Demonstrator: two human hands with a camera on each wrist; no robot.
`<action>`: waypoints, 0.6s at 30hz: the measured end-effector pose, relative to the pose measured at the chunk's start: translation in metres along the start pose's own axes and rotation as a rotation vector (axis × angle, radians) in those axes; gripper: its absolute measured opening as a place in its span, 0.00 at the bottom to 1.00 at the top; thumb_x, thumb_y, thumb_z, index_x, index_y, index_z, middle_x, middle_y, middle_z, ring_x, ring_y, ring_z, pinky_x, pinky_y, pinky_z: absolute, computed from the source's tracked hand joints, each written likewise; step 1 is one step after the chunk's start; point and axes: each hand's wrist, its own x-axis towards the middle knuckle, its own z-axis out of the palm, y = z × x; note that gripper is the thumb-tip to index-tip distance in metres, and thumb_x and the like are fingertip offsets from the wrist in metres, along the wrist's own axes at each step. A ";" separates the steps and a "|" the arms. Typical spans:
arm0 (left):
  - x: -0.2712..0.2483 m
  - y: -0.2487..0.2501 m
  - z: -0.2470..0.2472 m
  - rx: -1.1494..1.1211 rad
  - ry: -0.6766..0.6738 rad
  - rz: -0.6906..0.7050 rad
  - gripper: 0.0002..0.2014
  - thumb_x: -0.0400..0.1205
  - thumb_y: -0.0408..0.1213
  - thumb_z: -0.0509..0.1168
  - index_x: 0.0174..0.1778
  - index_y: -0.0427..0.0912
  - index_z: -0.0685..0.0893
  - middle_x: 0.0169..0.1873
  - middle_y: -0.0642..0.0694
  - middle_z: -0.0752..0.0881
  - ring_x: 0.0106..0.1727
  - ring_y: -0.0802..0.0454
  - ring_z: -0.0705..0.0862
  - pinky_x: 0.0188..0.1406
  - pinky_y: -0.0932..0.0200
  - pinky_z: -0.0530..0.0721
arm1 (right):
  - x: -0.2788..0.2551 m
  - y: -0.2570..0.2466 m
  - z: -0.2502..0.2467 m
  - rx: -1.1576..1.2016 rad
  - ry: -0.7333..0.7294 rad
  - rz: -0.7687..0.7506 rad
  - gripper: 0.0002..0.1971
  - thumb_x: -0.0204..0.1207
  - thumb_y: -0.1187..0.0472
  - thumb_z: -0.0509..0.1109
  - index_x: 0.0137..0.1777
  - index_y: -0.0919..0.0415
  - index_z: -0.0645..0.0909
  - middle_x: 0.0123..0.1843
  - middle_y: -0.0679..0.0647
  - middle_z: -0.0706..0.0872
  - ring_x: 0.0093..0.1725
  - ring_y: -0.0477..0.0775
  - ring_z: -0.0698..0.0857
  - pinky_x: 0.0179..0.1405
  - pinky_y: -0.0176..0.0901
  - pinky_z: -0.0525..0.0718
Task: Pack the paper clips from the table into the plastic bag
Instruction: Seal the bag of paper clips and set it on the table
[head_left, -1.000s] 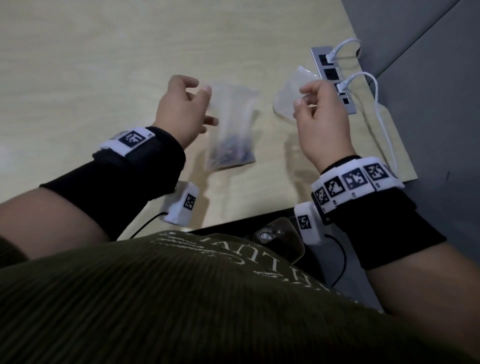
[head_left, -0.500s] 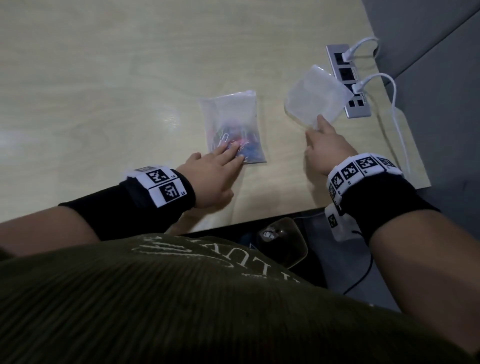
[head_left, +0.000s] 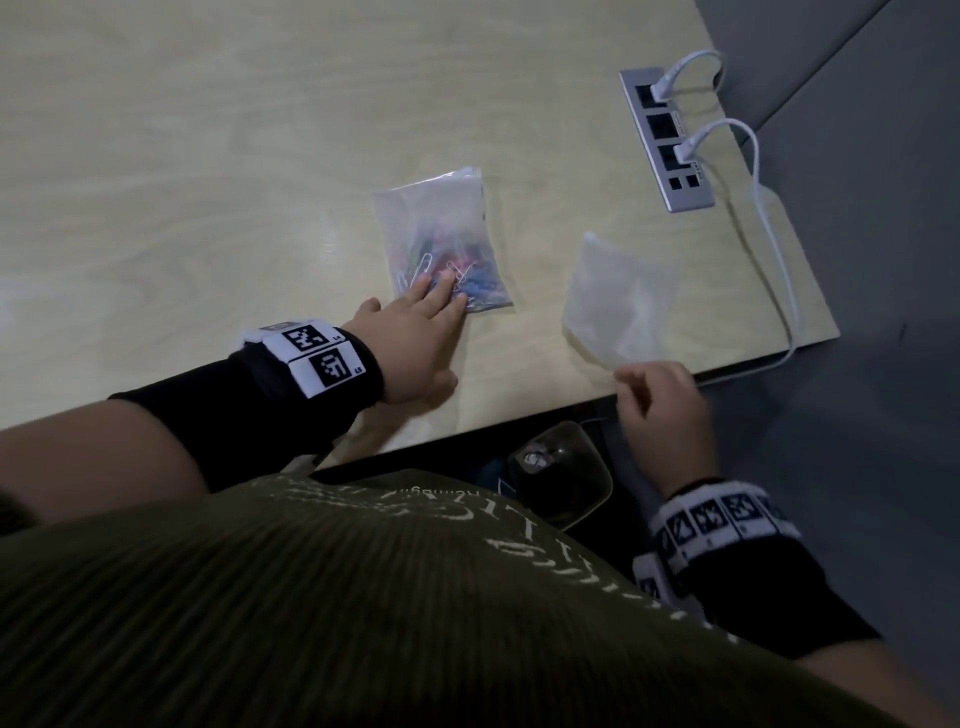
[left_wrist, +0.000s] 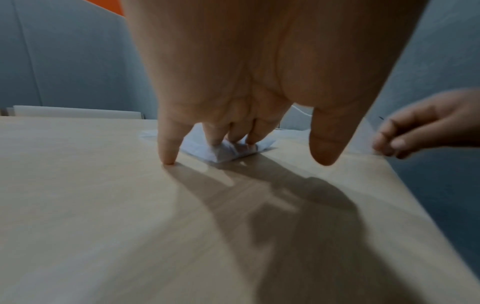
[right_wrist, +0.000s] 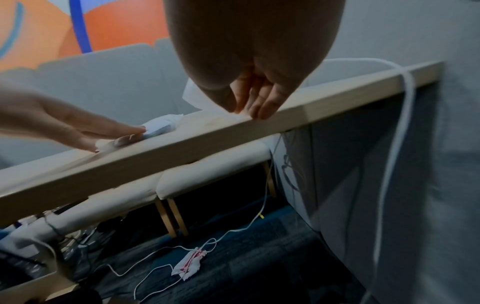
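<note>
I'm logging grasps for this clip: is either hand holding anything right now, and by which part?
Nothing is gripped. The left hand presses straight fingers on the near end of the clear plastic bag of coloured paper clips. The right hand holds nothing.

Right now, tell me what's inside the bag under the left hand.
Coloured and silver paper clips show through the plastic bag. The left hand's fingers cover its near corner.
</note>
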 end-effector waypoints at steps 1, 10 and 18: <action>0.001 0.003 -0.001 -0.011 0.005 -0.019 0.44 0.78 0.58 0.61 0.83 0.46 0.44 0.84 0.47 0.38 0.85 0.47 0.41 0.75 0.32 0.63 | -0.013 0.007 0.000 0.007 0.016 0.010 0.08 0.75 0.69 0.69 0.52 0.64 0.85 0.52 0.61 0.83 0.52 0.60 0.83 0.52 0.35 0.73; 0.004 0.069 0.002 -0.002 0.186 0.138 0.33 0.77 0.53 0.63 0.77 0.51 0.62 0.84 0.42 0.49 0.84 0.40 0.50 0.77 0.29 0.55 | -0.099 0.071 0.027 -0.019 -0.148 0.214 0.08 0.77 0.66 0.66 0.53 0.62 0.84 0.52 0.58 0.81 0.54 0.56 0.80 0.51 0.38 0.71; 0.009 0.096 0.024 0.099 0.023 0.251 0.37 0.76 0.53 0.64 0.79 0.52 0.56 0.84 0.46 0.48 0.85 0.43 0.50 0.76 0.34 0.61 | -0.096 0.098 0.057 -0.127 -0.457 0.390 0.15 0.77 0.63 0.63 0.62 0.67 0.80 0.64 0.67 0.79 0.62 0.67 0.81 0.58 0.51 0.79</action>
